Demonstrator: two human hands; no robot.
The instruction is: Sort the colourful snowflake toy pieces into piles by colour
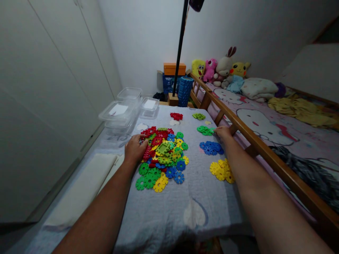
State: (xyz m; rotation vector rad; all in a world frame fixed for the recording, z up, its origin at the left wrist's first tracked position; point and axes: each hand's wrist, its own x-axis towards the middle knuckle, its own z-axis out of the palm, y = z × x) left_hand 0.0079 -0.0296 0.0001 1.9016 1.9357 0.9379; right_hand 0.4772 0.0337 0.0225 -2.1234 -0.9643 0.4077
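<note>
A mixed heap of plastic snowflake discs in red, green, yellow and blue lies on a pale quilt. My left hand rests at the heap's left edge, fingers curled onto red pieces. My right hand reaches to the small dark green pile, fingertips pinched at its right side. Sorted piles lie nearby: blue, yellow, light green, red and a few white pieces.
Clear plastic boxes with lids stand at the back left. A wooden bed rail runs along the right, with a bed and plush toys behind it. A black pole rises at the back. White cupboard doors line the left.
</note>
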